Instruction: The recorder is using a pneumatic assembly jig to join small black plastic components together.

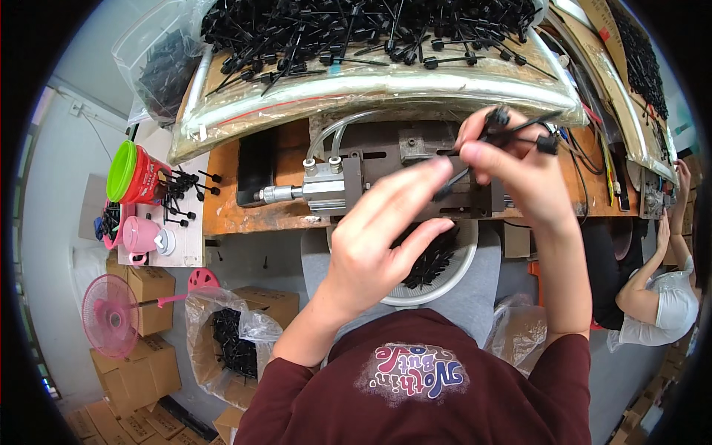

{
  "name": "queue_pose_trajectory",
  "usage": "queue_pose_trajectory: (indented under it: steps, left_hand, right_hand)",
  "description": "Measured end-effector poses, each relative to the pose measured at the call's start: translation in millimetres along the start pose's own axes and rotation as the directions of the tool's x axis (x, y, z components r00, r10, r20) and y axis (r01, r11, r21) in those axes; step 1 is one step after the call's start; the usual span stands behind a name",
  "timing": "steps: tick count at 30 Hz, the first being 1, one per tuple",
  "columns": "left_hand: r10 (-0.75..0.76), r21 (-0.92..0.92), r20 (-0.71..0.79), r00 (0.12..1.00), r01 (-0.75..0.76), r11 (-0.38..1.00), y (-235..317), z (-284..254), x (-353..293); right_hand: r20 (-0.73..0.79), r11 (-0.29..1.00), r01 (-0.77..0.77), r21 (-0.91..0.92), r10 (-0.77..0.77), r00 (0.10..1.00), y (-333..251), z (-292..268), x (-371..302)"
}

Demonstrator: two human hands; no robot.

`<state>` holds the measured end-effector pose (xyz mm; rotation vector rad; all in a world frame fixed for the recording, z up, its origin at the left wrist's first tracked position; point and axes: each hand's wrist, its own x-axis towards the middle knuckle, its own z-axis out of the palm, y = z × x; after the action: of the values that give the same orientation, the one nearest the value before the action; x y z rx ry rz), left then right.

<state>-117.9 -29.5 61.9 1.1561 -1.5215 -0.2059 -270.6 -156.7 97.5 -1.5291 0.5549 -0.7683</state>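
Note:
My right hand point(523, 167) is raised over the workbench, fingers closed around several black parts with thin stems and knobbed heads point(547, 143). The stems stick out between the fingers at different angles. To its left is my left hand point(386, 241), its fingers stretched out and the thumb apart. Beside its fingertips a dark knobbed end point(443, 191) shows; what it belongs to is partly hidden. Both hands are above a metal clamping fixture with a silver air cylinder point(325, 191) and clear hoses point(337, 137). Below the hands, a white basket point(466, 271) on my lap holds similar black parts.
A plastic-covered tray point(378, 93) heaped with black parts spans the back. At left are a red bucket with green rim point(122, 170), a pink cup point(141, 236) and a pink fan point(111, 315). Cardboard boxes point(137, 374) stand below. Another person point(660, 297) works at far right.

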Motion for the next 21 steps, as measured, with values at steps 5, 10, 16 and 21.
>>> queue_pose_trajectory:
  steps: [5, 10, 16, 21]
  left_hand:
    - [0.002, -0.022, 0.105, 0.994, 0.0, 1.0, 7, 0, -17]
    - [-0.126, 0.196, 0.096, 0.987, 0.105, 0.975, -5, 12, -45]
    - [0.008, 0.493, 0.17, 0.985, -0.092, 0.865, -38, 32, -53]
    - [-0.012, 0.566, 0.21, 0.978, -0.111, 0.817, -42, 36, -50]
  right_hand:
    - [-0.115, 0.998, -0.065, 0.02, 0.067, 0.991, 24, -3, -12]
    - [-0.219, 0.995, 0.034, 0.099, -0.011, 0.976, 23, -9, -20]
    - [-0.207, 0.967, 0.037, 0.25, 0.016, 0.978, 23, -6, -41]
    - [-0.214, 0.958, 0.011, 0.286, 0.052, 0.975, 30, -8, -53]
